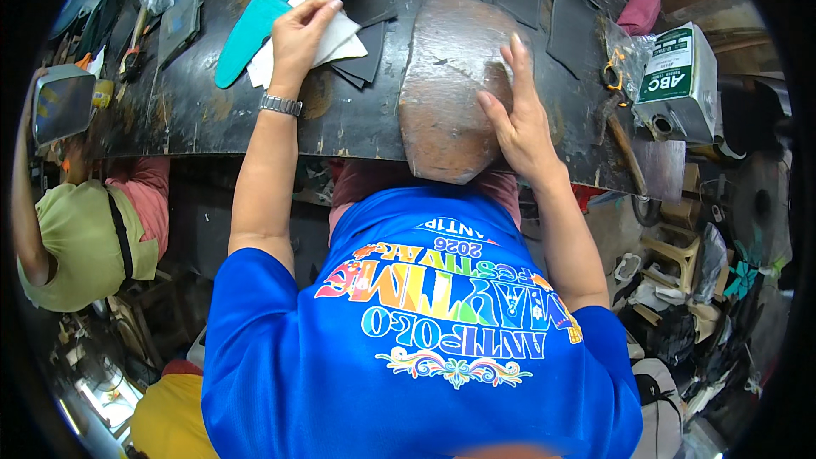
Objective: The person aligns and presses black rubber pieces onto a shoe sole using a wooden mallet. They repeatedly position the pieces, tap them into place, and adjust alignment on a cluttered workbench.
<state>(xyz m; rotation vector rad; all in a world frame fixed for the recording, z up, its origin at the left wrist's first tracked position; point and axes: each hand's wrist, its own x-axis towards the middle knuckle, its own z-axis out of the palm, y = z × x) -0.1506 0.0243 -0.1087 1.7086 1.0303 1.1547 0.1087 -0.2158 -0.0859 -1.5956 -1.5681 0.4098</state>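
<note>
My left hand point(299, 41) is over a stack of white sheet pieces point(342, 44), thumb and fingers pinched together. What lies between the fingertips is too small to make out. Beside it on the left is a teal sole-shaped piece point(251, 32), and dark grey sheet pieces point(371, 2) lie partly under the white ones. My right hand point(527, 119), fingers spread, is at the right side of a worn wooden board point(446, 76). The board's near end juts past the table edge toward my lap. Whether the right palm presses on it I cannot tell.
More dark grey pieces point(574, 27) lie at the far right of the dark table point(357, 132). A hammer point(627, 153), orange-handled scissors point(612, 76), a pink roll point(639, 13) and a green-and-white tin can point(680, 76) are right. A co-worker point(81, 246) sits left.
</note>
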